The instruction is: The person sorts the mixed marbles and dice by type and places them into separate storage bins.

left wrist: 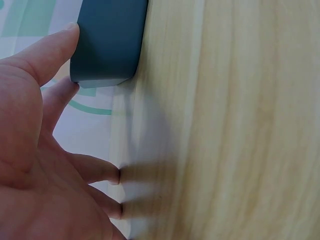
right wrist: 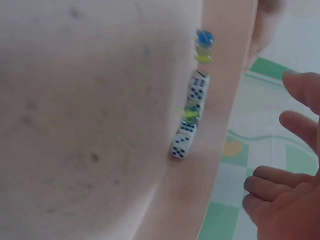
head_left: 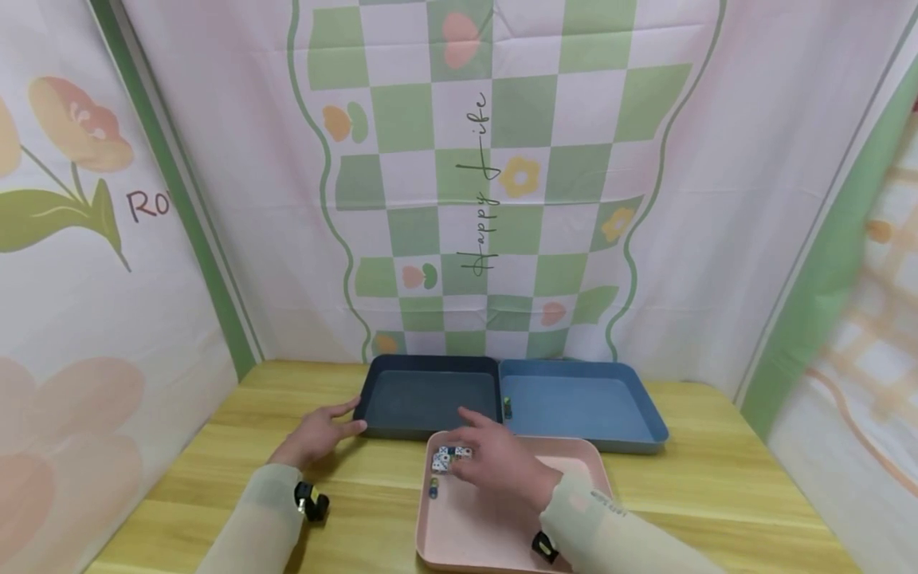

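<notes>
My left hand touches the left end of a dark blue tray, its fingers spread. In the left wrist view, thumb and forefinger meet the corner of that tray while the other fingertips reach the table. Over a pink tray hovers my right hand, holding nothing, fingers loosely bent. White dice with blue dots lie along this tray's wall, a yellow-green marble among them. Beside them sit a blue marble and another yellow-green marble. My right hand partly covers the dice in the head view.
A lighter blue tray stands against the dark one's right side, with small greenish marbles at its left wall. All the trays rest on a wooden table. Printed curtains hang behind and at both sides.
</notes>
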Available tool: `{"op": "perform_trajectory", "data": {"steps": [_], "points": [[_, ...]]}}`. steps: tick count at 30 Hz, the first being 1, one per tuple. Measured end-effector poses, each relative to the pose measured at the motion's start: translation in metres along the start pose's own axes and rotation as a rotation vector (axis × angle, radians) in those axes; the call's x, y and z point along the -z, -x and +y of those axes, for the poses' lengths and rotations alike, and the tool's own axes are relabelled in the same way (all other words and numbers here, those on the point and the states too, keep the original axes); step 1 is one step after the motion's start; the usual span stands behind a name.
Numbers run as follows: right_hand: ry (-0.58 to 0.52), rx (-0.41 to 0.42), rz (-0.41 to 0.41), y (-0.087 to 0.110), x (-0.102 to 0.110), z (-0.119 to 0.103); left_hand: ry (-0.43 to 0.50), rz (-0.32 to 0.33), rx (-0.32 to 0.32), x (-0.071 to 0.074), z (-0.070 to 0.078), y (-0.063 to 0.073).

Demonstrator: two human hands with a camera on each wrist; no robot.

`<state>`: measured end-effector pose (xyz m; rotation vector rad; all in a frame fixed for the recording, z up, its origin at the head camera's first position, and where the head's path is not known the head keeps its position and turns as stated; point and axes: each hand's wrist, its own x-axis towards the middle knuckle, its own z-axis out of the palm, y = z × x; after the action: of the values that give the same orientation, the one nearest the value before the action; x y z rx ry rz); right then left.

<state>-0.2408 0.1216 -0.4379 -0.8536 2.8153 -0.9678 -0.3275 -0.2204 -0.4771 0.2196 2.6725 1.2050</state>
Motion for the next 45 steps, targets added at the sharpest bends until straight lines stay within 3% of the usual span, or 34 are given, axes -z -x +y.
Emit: {"op": "perform_trajectory", "data": {"steps": [6, 13, 20, 30, 38, 45], "points": [[0.188, 0.163, -0.035, 0.0, -0.016, 0.001, -0.01, 0.001, -0.001, 0.001, 0.001, 0.002], [0.244, 0.218, -0.11, -0.001, -0.022, -0.002, -0.02, 0.0, -0.007, 0.0, 0.002, 0.003], [0.308, 0.275, -0.131, -0.003, -0.024, -0.003, -0.014, 0.002, -0.005, 0.0, 0.004, 0.005], [0.462, 0.395, -0.094, -0.007, -0.034, 0.003, -0.026, 0.007, 0.008, 0.002, 0.002, 0.006], [0.441, 0.344, -0.142, -0.004, -0.032, -0.002, -0.07, 0.009, -0.012, 0.002, 0.003, 0.004], [0.462, 0.352, -0.125, -0.002, -0.032, -0.004, -0.08, 0.009, -0.022, 0.001, 0.001, 0.001]]}}
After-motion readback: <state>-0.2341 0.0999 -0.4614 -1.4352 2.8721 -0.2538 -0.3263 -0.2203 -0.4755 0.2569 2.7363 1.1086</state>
